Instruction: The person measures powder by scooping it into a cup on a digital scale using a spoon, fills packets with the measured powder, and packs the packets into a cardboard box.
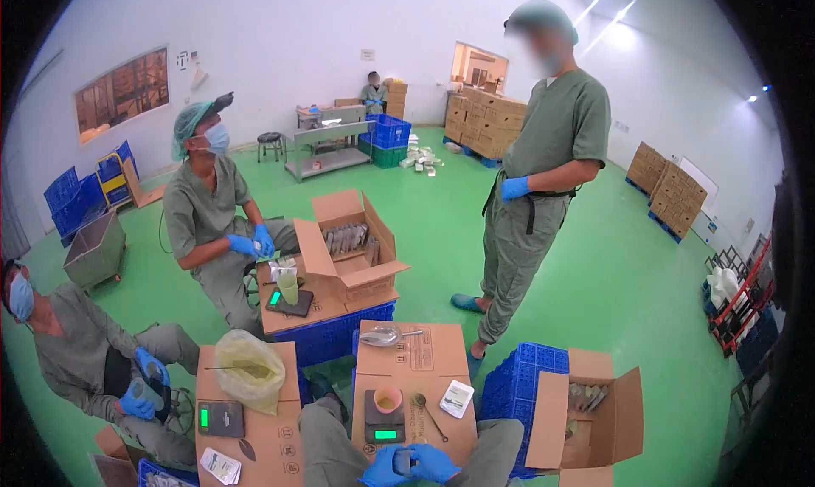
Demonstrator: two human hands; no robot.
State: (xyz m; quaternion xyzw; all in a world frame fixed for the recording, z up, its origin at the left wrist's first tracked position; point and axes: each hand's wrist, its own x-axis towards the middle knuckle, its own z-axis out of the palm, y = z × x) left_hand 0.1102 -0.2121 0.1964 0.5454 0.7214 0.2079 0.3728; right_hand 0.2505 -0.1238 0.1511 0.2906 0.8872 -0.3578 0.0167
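Note:
Both my gloved hands meet low in front of me, over my lap at the near edge of a cardboard-topped work surface. My left hand and my right hand close around a small grey object whose kind I cannot make out. Just beyond them sits a black digital scale with a lit green display, bearing a yellowish cup. To its right lie a dark long-handled spoon and a stack of printed white cards. A clear scoop rests farther back.
At right, an open carton holding packets adjoins a blue crate. Another packet-filled carton stands ahead. Left is a second scale beside a pale plastic bag. Two co-workers sit left; one person stands ahead; another sits far back.

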